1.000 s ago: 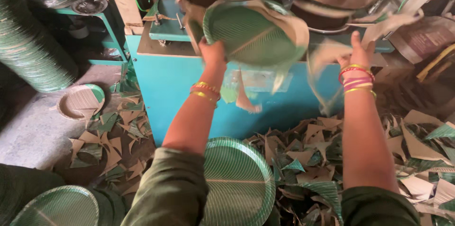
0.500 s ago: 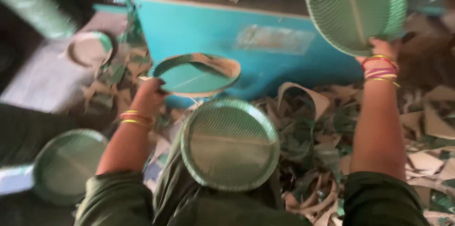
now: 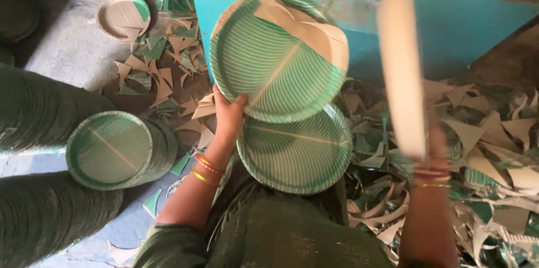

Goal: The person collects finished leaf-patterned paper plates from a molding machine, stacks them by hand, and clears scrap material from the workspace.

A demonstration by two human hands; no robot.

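Beside left hand (image 3: 229, 117), stacked plates (image 3: 115, 149)

The upper paper plate (image 3: 275, 60) was green with pale leaf-vein stripes and a beige unprinted patch at its upper right. The plate below (image 3: 297, 147) matched it. The machine panel (image 3: 449, 21) at the top was turquoise; the scraps (image 3: 494, 133) were beige and green.

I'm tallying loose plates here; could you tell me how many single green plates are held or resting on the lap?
3: one in the left hand, a green plate with untrimmed paper; a blurred plate, edge-on, in the right hand; one lap plate. Stacked ones aren't counted.
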